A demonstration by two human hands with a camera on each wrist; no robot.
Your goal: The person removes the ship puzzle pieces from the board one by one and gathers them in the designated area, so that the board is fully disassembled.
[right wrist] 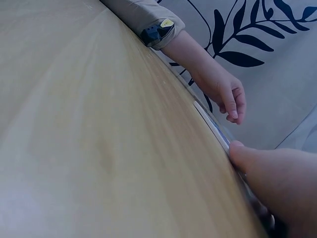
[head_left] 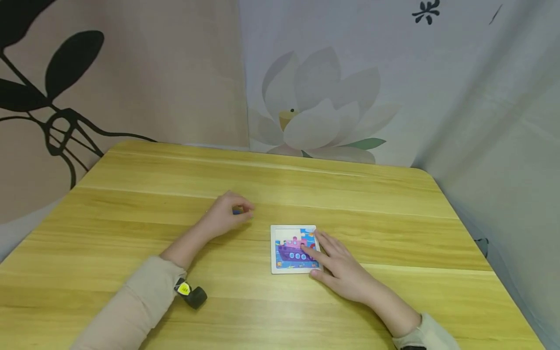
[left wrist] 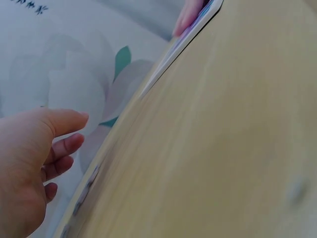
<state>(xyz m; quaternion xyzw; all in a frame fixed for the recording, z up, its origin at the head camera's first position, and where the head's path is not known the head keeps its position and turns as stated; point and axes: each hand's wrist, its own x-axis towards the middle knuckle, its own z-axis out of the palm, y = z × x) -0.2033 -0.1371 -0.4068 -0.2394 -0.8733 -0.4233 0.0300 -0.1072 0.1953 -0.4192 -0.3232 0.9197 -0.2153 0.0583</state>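
A small square jigsaw puzzle (head_left: 295,261) in a white frame lies flat on the table, showing a purple and pink ship on blue water. Pale backing shows at its upper left. My right hand (head_left: 345,277) rests on its right side, index finger on the picture and thumb at the near right corner. Left of the puzzle, my left hand (head_left: 225,216) hovers low with loosely bent fingers. A blue bit (head_left: 237,211) shows below its thumb and fingers. In the left wrist view, flat pieces (left wrist: 86,191) lie on the table under that hand, and nothing shows between its fingers.
The wooden table (head_left: 372,209) reaches back to a curtain (head_left: 197,73) printed with flowers and dark leaves. A black device with a yellow label (head_left: 190,293) is strapped at the left sleeve cuff, close above the tabletop.
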